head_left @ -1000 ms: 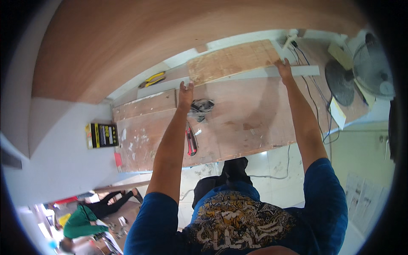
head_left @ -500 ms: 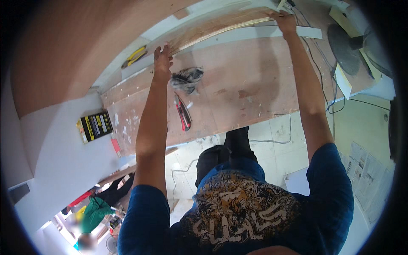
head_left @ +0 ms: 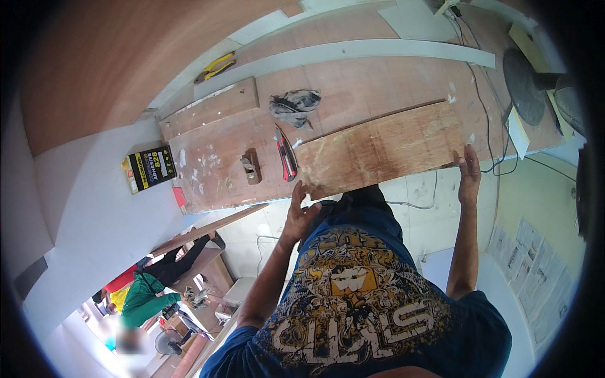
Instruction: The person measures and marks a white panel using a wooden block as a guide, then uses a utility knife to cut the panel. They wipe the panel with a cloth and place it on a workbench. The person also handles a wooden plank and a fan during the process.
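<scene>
- Left hand (head_left: 297,217) in close, fingers spread and thumb standing apart, fingertips right at the near left corner of the wooden board (head_left: 384,148).
- Right hand (head_left: 469,170) over at the opposite end, fingers pointing up by the board's near right corner; whether they're pinching it, I can't tell.
- And there's the board, stretched between the two hands, along the near side of the workbench (head_left: 214,183), right in front of the person's patterned blue shirt (head_left: 359,296). Resting or slightly raised? Can't tell.
- Just off its left end, a red and black utility knife (head_left: 285,154), and left of that a small hand plane (head_left: 251,167).
- Behind the knife, a crumpled grey cloth (head_left: 296,107); to its left, a shorter wooden piece (head_left: 217,101).
- Further back, a long pale strip (head_left: 353,51) runs across, yellow-handled pliers (head_left: 216,67) near its left end.
- Far right, dark cables (head_left: 477,104) trail past a round black fan base (head_left: 524,88).
- Lower left, well apart, a co-worker in green (head_left: 148,296).
</scene>
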Demonstrator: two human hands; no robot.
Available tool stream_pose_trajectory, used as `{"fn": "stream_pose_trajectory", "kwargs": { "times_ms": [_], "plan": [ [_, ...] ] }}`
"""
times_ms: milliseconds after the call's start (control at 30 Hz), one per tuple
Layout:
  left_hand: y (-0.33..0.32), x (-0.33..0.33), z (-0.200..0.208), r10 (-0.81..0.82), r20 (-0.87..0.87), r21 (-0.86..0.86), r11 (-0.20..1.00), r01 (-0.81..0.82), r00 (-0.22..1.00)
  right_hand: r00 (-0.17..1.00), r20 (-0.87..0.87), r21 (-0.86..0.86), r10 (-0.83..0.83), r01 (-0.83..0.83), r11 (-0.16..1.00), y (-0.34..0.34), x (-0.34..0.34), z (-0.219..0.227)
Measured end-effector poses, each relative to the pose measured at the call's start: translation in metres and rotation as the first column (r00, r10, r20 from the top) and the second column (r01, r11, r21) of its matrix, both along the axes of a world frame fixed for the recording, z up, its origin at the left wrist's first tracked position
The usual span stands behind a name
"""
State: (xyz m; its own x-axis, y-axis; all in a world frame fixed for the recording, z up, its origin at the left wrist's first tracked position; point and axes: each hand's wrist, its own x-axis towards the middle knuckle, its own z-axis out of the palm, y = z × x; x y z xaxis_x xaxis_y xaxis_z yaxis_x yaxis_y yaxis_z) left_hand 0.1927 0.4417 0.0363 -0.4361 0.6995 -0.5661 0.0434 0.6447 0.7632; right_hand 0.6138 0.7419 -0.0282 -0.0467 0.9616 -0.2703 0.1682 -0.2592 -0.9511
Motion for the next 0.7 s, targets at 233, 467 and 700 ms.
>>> {"fn": "stream_pose_trajectory", "kwargs": {
  "times_ms": [233,467,700],
  "plan": [
    [0.165,-0.087,-0.014,-0.214,-0.762,0.015,0.938,0.346,0.612,0.988,0.140,0.048,0.060,-0.067,0.997,0.002,0.001,-0.005],
    [0.317,-0.271,-0.076,-0.443,-0.746,-0.285,0.887,0.363,0.497,0.967,0.256,0.139,0.009,-0.046,0.989,-0.017,-0.030,-0.019],
    [0.288,-0.249,0.002,-0.043,-0.722,0.110,0.978,0.176,0.690,0.913,0.310,0.352,-0.265,0.149,0.924,-0.036,-0.026,-0.027]
  ]
}}
